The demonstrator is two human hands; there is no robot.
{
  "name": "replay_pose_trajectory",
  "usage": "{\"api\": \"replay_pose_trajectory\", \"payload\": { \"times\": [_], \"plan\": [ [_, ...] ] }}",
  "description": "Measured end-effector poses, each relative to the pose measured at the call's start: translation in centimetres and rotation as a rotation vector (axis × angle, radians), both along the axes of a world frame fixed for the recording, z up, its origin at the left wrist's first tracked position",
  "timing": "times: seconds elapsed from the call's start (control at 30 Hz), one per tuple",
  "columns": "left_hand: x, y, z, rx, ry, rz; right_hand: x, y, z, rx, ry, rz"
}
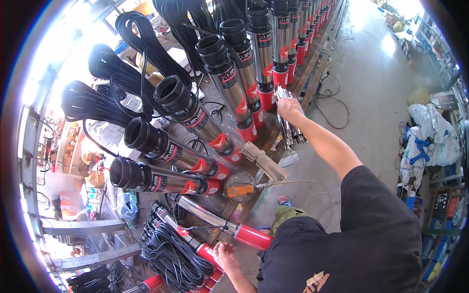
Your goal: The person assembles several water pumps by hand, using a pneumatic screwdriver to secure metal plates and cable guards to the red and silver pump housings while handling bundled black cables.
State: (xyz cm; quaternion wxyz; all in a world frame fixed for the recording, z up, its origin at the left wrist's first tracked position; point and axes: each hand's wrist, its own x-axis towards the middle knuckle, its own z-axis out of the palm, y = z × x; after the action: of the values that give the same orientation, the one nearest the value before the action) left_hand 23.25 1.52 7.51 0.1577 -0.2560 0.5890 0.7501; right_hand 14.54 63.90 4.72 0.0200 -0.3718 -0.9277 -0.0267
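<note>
My right arm reaches forward to a bundle of thin, shiny metal strips [291, 134] at the bench edge. My right hand [289, 108] is closed around the strips near their far end; the fingertips are partly hidden. Lower down, my left hand [225, 255] is beside the red end of a pump [205, 252], its fingers loosely bent and apart with nothing visible between them. Close to it lies a steel cylinder with a red end [254, 236]. An orange hand tool [240, 190] with a hose rests on a round dish on the bench.
Steel pumps [225, 80] with black tops and red bases stand in a row along the bench [273, 132]. Coiled black cables [171, 259] lie at left. A pale block [264, 161] sits near the tool; a loose cable [334, 105] crosses the floor. White bags [435, 127] are at right.
</note>
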Motion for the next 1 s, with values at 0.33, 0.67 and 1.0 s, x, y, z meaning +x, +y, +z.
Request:
{"api": "replay_pose_trajectory", "payload": {
  "times": [0.33,0.67,1.0],
  "plan": [
    [-0.8,2.6,-1.3,-0.009,-0.020,-0.121,8.3,0.7,-3.7,-0.587,0.575,-0.502],
    [-2.1,14.3,9.5,-0.487,0.763,-0.792,8.6,-23.1,4.5,-1.372,1.284,-0.547],
    [-4.4,14.1,15.5,-0.482,1.352,-0.800,11.8,-32.0,13.4,-2.074,0.185,-0.261]
  ]
}}
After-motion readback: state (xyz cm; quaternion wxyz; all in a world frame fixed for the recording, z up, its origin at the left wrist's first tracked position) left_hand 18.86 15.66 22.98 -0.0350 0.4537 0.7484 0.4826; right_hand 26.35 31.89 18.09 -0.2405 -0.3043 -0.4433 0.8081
